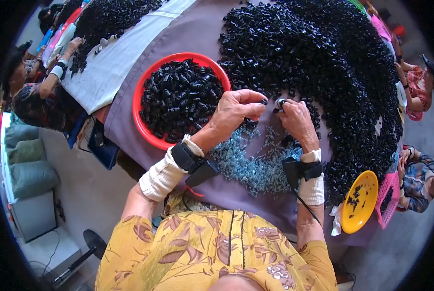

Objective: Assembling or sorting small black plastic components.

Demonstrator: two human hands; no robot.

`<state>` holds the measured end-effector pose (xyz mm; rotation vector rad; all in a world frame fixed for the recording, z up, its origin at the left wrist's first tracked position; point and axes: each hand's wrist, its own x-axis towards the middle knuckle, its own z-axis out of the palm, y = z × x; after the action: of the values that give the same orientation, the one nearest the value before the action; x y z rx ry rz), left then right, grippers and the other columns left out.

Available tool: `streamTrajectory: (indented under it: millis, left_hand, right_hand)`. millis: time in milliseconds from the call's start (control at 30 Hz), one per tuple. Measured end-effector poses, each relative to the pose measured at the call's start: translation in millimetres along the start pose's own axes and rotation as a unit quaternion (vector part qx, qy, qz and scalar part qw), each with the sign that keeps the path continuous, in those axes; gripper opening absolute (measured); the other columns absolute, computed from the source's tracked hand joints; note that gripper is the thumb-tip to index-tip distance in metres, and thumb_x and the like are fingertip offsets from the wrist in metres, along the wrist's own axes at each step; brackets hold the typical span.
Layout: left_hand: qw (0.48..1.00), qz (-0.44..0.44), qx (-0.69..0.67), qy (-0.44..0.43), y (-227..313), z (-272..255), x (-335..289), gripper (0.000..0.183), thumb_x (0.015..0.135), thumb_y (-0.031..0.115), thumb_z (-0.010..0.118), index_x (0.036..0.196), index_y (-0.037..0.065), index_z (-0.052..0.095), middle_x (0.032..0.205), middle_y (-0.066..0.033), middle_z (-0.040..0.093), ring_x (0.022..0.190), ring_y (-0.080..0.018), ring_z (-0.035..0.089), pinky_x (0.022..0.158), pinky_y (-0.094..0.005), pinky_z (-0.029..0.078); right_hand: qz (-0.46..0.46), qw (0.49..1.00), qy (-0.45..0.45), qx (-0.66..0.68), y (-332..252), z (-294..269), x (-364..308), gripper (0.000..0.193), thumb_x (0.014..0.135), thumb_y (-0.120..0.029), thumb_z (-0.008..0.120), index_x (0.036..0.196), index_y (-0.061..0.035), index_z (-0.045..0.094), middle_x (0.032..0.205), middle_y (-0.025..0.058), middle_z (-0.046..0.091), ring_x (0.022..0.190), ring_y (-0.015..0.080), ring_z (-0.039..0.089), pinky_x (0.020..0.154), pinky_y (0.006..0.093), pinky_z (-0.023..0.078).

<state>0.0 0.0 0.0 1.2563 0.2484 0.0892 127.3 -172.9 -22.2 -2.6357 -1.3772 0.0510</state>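
Observation:
Over the near middle of the table, my left hand (pixel 234 110) pinches a small black plastic part (pixel 263 102) between thumb and fingertips. Just right of it, a short gap away, my right hand (pixel 297 119) is closed on another small black part (pixel 279 103), with something pale showing at the fingertips. Beneath and in front of both hands lies a loose spread of small clear bluish pieces (pixel 256 167). A red round basket (pixel 138 114) full of black parts stands beside my left hand. Beyond my hands, a large heap of black parts (pixel 294 43) curves around to the right.
A yellow plate (pixel 365 213) holding a few black bits lies at the right table edge, touching a pink mesh basket (pixel 394 191). Co-workers sit along the right side. At the far left, a co-worker's hand (pixel 74 46) reaches toward another black heap (pixel 105 22).

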Motion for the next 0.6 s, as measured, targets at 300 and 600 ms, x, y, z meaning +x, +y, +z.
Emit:
streamTrajectory:
  millis: [300,600]
  left_hand:
    - [0.997,-0.031,-0.068,-0.009,-13,8,3,0.021,0.084,0.011,0.063,0.101,-0.001,0.061,0.087,-0.0052,0.064,0.077,-0.0110,0.062,0.071,-0.0242,0.052]
    - [0.998,-0.004,-0.067,0.020,-2,4,5,0.021,0.085,0.012,0.064,0.102,0.000,0.059,0.088,-0.0064,0.065,0.077,-0.0123,0.063,0.071,-0.0253,0.054]
  right_hand:
    - [-0.020,0.959,0.028,0.280,-22,-50,-7,0.019,0.071,-0.015,0.068,0.076,0.0019,0.061,0.064,0.0114,0.059,0.053,0.0212,0.056,0.052,0.0311,0.044]
    - [-0.010,0.971,0.039,0.234,-26,-53,1,0.018,0.069,-0.013,0.066,0.068,0.0016,0.056,0.061,0.0150,0.056,0.053,0.0268,0.056,0.052,0.0337,0.044]
